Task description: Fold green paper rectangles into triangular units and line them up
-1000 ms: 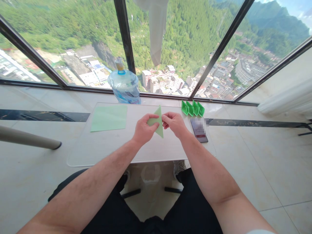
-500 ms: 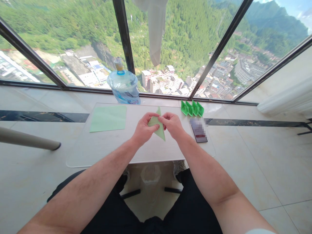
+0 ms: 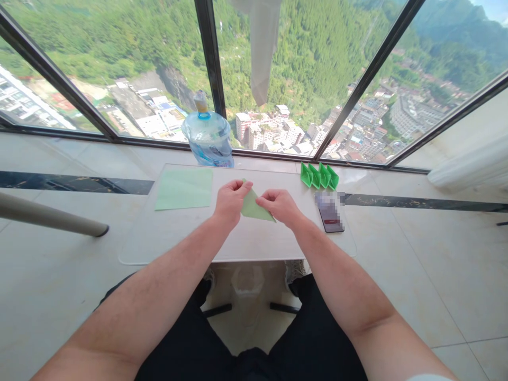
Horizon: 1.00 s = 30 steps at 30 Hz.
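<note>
Left hand (image 3: pixel 229 202) and right hand (image 3: pixel 282 205): fingers clamped on folded green paper (image 3: pixel 252 206), exact shape hard to tell.

pale green paper (image 3: pixel 253 209), bright green folded pieces (image 3: pixel 319 176), whitish table (image 3: pixel 174 233), black trousers (image 3: pixel 198 338)

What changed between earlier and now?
The folded paper has turned: its right edge, nearly upright before, now slants from upper left to lower right. The left hand has shifted its hold to the upper corner; the right hand pinches that edge. The flat sheet, green paper pieces, phone and water jug stayed put.
</note>
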{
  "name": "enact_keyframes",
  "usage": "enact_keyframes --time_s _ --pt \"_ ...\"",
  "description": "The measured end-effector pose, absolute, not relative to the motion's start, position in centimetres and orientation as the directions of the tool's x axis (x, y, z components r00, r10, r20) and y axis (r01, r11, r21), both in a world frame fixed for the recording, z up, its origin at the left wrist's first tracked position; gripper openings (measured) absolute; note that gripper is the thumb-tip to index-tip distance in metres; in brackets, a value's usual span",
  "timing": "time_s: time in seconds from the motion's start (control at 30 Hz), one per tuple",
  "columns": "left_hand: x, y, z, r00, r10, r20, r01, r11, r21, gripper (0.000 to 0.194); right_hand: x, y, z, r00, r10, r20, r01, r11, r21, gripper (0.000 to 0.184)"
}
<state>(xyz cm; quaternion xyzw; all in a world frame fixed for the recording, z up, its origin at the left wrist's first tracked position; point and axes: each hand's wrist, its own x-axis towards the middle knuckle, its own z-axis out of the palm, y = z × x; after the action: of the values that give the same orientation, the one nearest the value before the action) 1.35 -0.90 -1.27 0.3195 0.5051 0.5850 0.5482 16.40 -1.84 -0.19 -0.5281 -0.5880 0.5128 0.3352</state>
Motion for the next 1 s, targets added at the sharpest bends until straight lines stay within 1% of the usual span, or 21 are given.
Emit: enact_keyframes --time_s 0.07,0.17,0.27,0.47,0.53,0.63,0.73,0.8,0.87,1.0 --pt "1.1 -0.7 -1.1 -0.255 0.951 -0.175 -0.319 0.088 0.944 0.032 16.4 -1.9 -0.2 -0.224 0.962 -0.153 0.287 -0.085 -0.954 0.030" --pt "0.7 -0.4 -0.9 -0.311 0.938 -0.155 -0.305 0.057 0.951 0.033 16.3 -1.9 -0.3 -0.206 0.971 -0.118 0.311 -0.049 -0.949 0.030" --pt "0.3 -0.3 -0.8 -0.309 0.937 -0.161 -0.317 0.058 0.947 0.034 16.3 -1.8 -0.5 -0.191 0.974 -0.119 0.327 -0.051 -0.944 0.029" --pt "0.0 0.0 -0.3 -0.326 0.921 -0.214 -0.409 0.066 0.910 0.038 16.4 -1.9 -0.2 -0.167 0.978 -0.122 0.318 -0.064 -0.946 0.025" --pt "-0.1 -0.1 -0.2 -0.283 0.933 -0.224 -0.435 0.084 0.896 0.039 16.5 -1.9 0.0 -0.161 0.979 -0.126 0.301 -0.073 -0.951 0.025" --pt "-0.2 -0.5 0.0 -0.085 0.961 -0.262 -0.431 0.202 0.879 0.041 16.6 -1.9 0.1 -0.162 0.977 -0.140 0.253 -0.096 -0.963 0.026" --pt "-0.3 -1.1 0.2 0.132 0.945 -0.299 -0.331 0.326 0.885 0.042 16.9 -1.7 0.1 -0.147 0.980 -0.133 0.207 -0.101 -0.973 0.028" --pt "-0.3 -1.4 0.2 0.218 0.930 -0.295 -0.263 0.347 0.900 0.041 17.2 -1.5 0.2 -0.130 0.984 -0.126 0.184 -0.101 -0.978 0.028" --pt "-0.2 -1.5 0.1 0.217 0.935 -0.280 -0.230 0.328 0.916 0.039 17.4 -1.4 0.2 -0.119 0.985 -0.126 0.166 -0.105 -0.980 0.029" --pt "0.1 -1.5 -0.2 0.088 0.965 -0.248 -0.258 0.262 0.930 0.038 17.6 -1.4 0.2 -0.135 0.982 -0.131 0.131 -0.113 -0.985 0.034"
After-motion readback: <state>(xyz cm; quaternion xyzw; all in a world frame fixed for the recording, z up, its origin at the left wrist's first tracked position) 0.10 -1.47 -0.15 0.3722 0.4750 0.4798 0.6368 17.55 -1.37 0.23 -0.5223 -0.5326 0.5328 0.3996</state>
